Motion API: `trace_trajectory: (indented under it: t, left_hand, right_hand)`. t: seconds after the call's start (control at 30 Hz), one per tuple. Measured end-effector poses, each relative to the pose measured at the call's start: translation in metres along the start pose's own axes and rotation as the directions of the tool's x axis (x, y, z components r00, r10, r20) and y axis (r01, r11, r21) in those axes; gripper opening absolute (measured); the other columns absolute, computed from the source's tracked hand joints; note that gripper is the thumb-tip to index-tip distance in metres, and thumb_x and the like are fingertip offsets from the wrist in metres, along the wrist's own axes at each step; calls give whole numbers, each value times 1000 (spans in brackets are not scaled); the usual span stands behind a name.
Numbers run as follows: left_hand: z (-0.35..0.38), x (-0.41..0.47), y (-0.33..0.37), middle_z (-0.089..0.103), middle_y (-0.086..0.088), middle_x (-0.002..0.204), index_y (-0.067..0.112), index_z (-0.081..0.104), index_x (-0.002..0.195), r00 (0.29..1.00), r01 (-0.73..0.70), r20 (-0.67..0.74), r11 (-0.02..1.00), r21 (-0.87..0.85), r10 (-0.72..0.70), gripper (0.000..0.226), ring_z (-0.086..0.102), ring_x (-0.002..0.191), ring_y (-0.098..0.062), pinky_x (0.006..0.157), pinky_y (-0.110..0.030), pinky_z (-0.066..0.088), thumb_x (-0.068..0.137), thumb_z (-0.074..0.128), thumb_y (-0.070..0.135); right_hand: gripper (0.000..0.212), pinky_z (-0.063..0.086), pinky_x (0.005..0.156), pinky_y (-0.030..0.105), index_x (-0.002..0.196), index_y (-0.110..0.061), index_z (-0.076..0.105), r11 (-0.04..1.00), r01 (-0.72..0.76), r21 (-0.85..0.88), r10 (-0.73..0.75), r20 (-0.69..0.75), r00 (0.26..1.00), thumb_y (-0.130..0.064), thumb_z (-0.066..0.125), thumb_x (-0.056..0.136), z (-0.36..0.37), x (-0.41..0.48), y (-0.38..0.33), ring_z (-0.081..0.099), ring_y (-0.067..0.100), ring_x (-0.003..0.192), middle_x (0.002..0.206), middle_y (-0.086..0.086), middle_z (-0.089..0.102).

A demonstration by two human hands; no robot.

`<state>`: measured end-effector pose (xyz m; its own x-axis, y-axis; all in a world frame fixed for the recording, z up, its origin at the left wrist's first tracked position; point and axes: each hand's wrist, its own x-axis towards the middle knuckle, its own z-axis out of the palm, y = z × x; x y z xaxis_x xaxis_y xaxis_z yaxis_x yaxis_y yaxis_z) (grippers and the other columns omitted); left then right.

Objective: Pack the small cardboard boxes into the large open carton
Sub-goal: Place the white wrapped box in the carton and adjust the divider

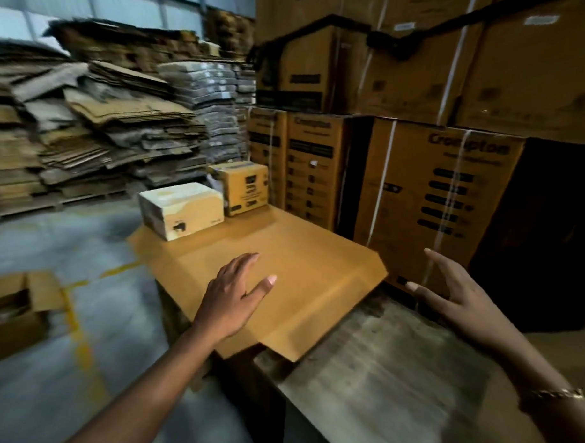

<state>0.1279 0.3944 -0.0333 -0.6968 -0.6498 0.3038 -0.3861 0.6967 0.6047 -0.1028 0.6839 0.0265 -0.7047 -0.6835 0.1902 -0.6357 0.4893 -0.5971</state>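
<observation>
both hands open over flat cardboard sheet: left hand, right hand; two small boxes at far end.

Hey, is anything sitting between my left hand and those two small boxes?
Nothing visible. Only bare flat cardboard lies between the left hand and the pale small box; the brown small box stands just beyond it.

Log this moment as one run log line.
left hand: open, over cardboard sheet | right hand: open, holding nothing | pale box, brown box: sheet's far end, untouched | open carton: floor, left
</observation>
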Motion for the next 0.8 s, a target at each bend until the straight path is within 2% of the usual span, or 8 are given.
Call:
trace_trajectory:
  t: [0.13, 0.27, 0.33, 0.5, 0.6, 0.7, 0.77, 0.8]
  left_hand:
    - [-31, 24, -57, 34, 9, 157, 36, 32, 151, 996, 62, -71, 998, -3, -62, 89, 33, 142, -17, 113, -50, 33, 77, 25, 85]
    - [-50, 58, -110, 35, 9, 156, 38, 34, 150, 988, 111, -99, 993, -45, -115, 76, 36, 141, -17, 113, -47, 35, 86, 35, 80]
    - [-57, 74, -135, 33, 8, 157, 37, 34, 151, 987, 134, -83, 990, -55, -138, 72, 36, 141, -17, 112, -42, 35, 89, 40, 74]
    - [-83, 107, -195, 37, 12, 155, 42, 33, 150, 971, 221, -69, 968, -122, -230, 81, 42, 137, -12, 110, -36, 38, 80, 38, 84]
    - [-104, 124, -228, 44, 14, 149, 42, 34, 150, 954, 277, -60, 942, -188, -293, 68, 49, 125, -7, 100, -31, 42, 89, 47, 71]
    - [-122, 141, -262, 47, 14, 145, 39, 38, 149, 937, 307, -95, 924, -229, -335, 67, 54, 114, -3, 91, -25, 43, 88, 49, 64]
    - [-132, 155, -292, 48, 13, 145, 39, 40, 147, 925, 319, -123, 912, -259, -358, 65, 54, 116, -3, 92, -25, 43, 87, 49, 64]
    - [-137, 163, -308, 48, 12, 145, 39, 41, 146, 920, 324, -130, 906, -273, -369, 63, 54, 119, -5, 93, -26, 43, 88, 51, 63]
  right_hand:
    - [108, 31, 118, 49, 158, -37, 23, 994, 39, 107, -47, 72, 996, -92, 47, 68, 62, 63, -37, 29, 21, 148, 165, -6, 23]
    - [92, 31, 116, 51, 157, -40, 22, 978, 34, 203, -65, 146, 987, -73, 57, 79, 125, 123, -57, 28, 23, 148, 167, -3, 19]
    - [90, 32, 116, 50, 157, -40, 23, 972, 46, 229, -90, 185, 979, -72, 57, 80, 156, 155, -66, 30, 22, 147, 167, -4, 20]
    - [77, 42, 105, 38, 154, -41, 30, 930, 18, 368, -135, 296, 946, -63, 62, 87, 227, 233, -106, 42, 16, 139, 162, -9, 30]
    - [76, 42, 101, 34, 154, -38, 31, 907, 7, 422, -181, 374, 910, -58, 62, 88, 264, 268, -140, 45, 13, 134, 161, -8, 33]
    - [91, 45, 106, 39, 154, -41, 30, 901, 25, 434, -232, 431, 872, -75, 62, 76, 301, 296, -175, 49, 12, 130, 159, -9, 36]
    - [110, 46, 108, 44, 154, -43, 29, 902, 39, 430, -256, 461, 850, -91, 60, 60, 328, 315, -198, 50, 13, 130, 158, -10, 37]
    - [111, 46, 108, 45, 153, -44, 29, 900, 36, 435, -262, 472, 842, -91, 60, 58, 343, 325, -208, 50, 14, 130, 158, -11, 37]
